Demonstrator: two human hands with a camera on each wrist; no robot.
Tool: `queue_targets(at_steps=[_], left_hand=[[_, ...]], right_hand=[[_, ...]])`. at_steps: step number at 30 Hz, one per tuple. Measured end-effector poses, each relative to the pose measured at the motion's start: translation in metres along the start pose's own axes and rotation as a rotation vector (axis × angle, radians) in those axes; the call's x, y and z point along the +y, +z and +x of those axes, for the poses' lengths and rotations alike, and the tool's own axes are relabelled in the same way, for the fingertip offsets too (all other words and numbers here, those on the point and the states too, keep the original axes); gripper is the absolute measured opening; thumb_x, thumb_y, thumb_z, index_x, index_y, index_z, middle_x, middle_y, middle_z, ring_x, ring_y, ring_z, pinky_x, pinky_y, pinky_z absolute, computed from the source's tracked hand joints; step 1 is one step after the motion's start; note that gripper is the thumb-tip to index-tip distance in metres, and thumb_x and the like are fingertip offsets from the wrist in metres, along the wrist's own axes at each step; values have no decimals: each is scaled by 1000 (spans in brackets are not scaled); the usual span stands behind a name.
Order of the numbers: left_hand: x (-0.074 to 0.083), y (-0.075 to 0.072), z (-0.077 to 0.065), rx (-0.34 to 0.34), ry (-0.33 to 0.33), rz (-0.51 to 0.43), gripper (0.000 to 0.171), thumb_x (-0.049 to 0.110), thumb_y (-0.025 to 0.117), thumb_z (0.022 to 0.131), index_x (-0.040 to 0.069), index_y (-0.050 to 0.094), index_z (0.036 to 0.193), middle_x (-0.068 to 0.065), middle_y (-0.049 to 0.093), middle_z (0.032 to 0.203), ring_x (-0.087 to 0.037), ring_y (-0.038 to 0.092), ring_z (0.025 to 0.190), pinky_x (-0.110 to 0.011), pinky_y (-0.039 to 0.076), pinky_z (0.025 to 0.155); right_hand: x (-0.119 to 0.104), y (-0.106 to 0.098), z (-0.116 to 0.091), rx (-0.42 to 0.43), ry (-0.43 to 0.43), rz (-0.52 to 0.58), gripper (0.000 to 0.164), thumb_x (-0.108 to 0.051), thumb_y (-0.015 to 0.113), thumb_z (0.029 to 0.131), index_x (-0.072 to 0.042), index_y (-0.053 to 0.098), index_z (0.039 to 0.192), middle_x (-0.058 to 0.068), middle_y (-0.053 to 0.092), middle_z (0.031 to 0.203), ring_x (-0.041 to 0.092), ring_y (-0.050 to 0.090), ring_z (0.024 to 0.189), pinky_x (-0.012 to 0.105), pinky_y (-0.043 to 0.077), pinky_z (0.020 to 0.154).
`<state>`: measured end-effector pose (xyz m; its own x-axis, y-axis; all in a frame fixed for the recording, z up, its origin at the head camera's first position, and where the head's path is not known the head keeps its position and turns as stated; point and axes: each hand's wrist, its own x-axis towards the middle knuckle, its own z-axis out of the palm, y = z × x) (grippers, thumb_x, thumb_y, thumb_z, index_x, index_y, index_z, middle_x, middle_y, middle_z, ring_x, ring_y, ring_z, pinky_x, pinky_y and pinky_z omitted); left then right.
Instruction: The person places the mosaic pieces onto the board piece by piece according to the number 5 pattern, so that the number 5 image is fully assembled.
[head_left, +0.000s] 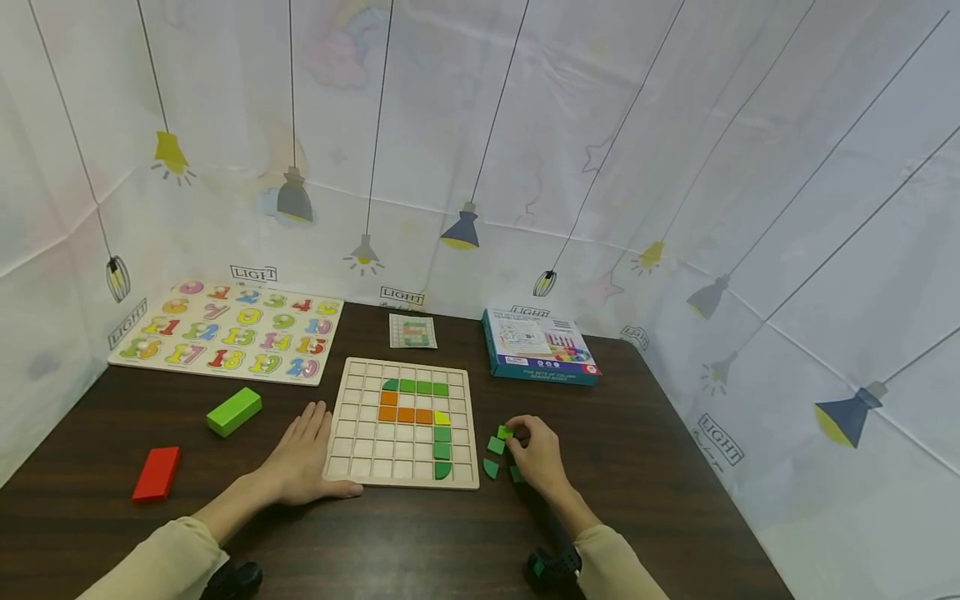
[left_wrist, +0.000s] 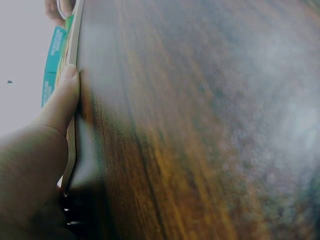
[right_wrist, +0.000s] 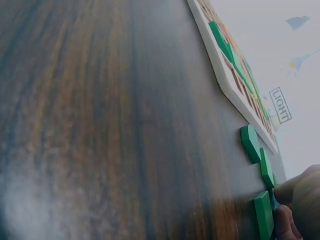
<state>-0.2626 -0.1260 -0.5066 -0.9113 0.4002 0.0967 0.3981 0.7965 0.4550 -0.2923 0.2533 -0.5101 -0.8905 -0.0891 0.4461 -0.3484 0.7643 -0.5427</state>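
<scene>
A wooden grid board (head_left: pixel 360 450) lies on the table, with green, orange and yellow pieces set in some of its squares. My left hand (head_left: pixel 303 454) rests against its left side, fingers straight, the thumb (left_wrist: pixel 67 92) along the near edge. To the right of the board, my right hand (head_left: pixel 538 454) pinches a small light green block (head_left: pixel 505 432) with curled fingertips. Close by lie a green square block (head_left: pixel 496 445), a green quarter-round piece (head_left: pixel 491 468) and another green block (head_left: pixel 516 474), partly covered by the hand.
Behind the board lies a pattern card (head_left: pixel 412 331). A teal-edged box (head_left: pixel 543 346) stands back right, and a number puzzle board (head_left: pixel 225 333) fills the back left. On the left are a light green block (head_left: pixel 234 412) and a red block (head_left: pixel 157 474). A printed curtain hangs behind.
</scene>
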Motion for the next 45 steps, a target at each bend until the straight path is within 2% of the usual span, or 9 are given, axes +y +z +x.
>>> queue_targets(at_steps=[3, 7, 11, 18, 26, 32, 38, 45], left_hand=[[0, 0, 0, -1, 2, 2, 125, 73, 65, 68, -17, 20, 141, -38, 14, 146, -51, 9, 136, -62, 16, 105], [1, -1, 0, -8, 0, 5, 125, 72, 65, 68, -18, 19, 141, -39, 13, 146, -51, 9, 136, -61, 16, 106], [2, -2, -1, -13, -1, 5, 124, 70, 67, 69, -19, 19, 141, -39, 13, 146, -51, 9, 136, -61, 16, 106], [3, -2, -1, -10, -4, -1, 124, 70, 67, 69, -19, 19, 141, -39, 14, 146, -51, 9, 136, -61, 16, 106], [2, -1, 0, -4, -6, -4, 125, 72, 66, 68, -18, 19, 141, -38, 13, 146, -51, 9, 136, -61, 15, 106], [1, 1, 0, 0, -8, -10, 124, 72, 67, 67, -17, 21, 141, -38, 14, 146, -50, 10, 136, -61, 15, 106], [1, 0, 0, 0, -6, -6, 124, 72, 66, 68, -17, 21, 141, -38, 15, 146, -50, 10, 136, -61, 16, 106], [2, -1, 0, -10, -11, -6, 123, 71, 66, 69, -18, 20, 141, -38, 13, 147, -50, 9, 136, -61, 15, 106]], right_hand=[[-2, -2, -1, -17, 14, 14, 20, 6, 70, 78, -2, 66, 96, 11, 59, 92, 19, 60, 76, 33, 53, 65], [-6, -4, -3, -45, -42, 37, 18, 1, 72, 76, -1, 66, 94, 10, 58, 87, 20, 59, 72, 31, 53, 62], [-5, -4, -6, -80, -108, 36, 24, -2, 75, 73, 0, 65, 95, 9, 61, 84, 21, 60, 70, 32, 53, 61], [-4, -2, -4, -107, -121, 26, 29, 0, 75, 73, -4, 66, 100, 4, 64, 89, 19, 62, 77, 30, 52, 63], [-9, -4, -2, -126, -105, 68, 29, 4, 73, 75, -2, 64, 101, 7, 64, 91, 22, 62, 80, 32, 52, 65], [-17, -2, -3, -121, -74, 81, 29, 3, 74, 76, -5, 63, 102, 4, 63, 93, 19, 61, 84, 33, 52, 70], [-30, 5, 0, -117, -133, 139, 30, 4, 73, 77, -3, 61, 103, 6, 62, 96, 23, 61, 88, 39, 52, 79], [-43, 14, 1, -160, -187, 168, 31, 2, 74, 76, -6, 62, 104, 2, 63, 96, 18, 62, 86, 35, 53, 76]])
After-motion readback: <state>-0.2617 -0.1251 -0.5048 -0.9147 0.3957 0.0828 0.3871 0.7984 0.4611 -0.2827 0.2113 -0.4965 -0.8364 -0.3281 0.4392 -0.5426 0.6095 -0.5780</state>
